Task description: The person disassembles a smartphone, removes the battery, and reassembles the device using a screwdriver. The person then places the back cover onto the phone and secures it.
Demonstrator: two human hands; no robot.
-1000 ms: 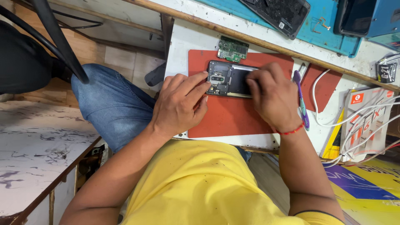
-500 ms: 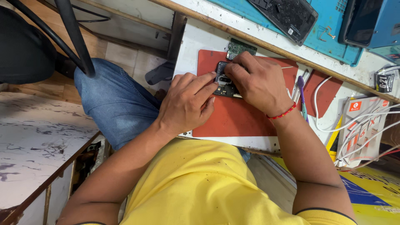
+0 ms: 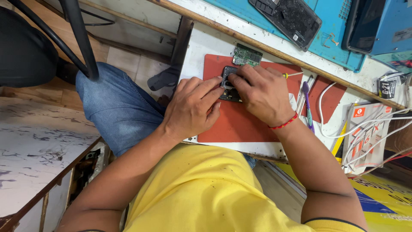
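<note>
Right now both hands are bunched over a small dark opened phone (image 3: 228,83) lying on a red work mat (image 3: 240,122) on the white tabletop (image 3: 201,41). Only the phone's left end shows, with its innards bare; the rest is hidden under the hands.

It looks like a light, thin and rigid thing, and with the back off I would judge it fragile: exposed parts and fine connectors that would not forgive a hard squeeze. The outer frame edges seem the safe place to take hold, not the open middle.

The left hand (image 3: 189,109) lies flat beside the phone, fingers (image 3: 205,88) close together and reaching forward so the tips press on the near edge, steadying it. The right hand (image 3: 264,96) is curled over the top, its fingers (image 3: 240,76) drawn together and bearing down on the inside of the device; whether they pinch some small part or tool I cannot tell, as the knuckles cover it.

A green circuit board (image 3: 247,55) sits just beyond the phone at the mat's far edge. A purple-handled tool (image 3: 307,103) lies to the right, near white cables (image 3: 343,129).
</note>
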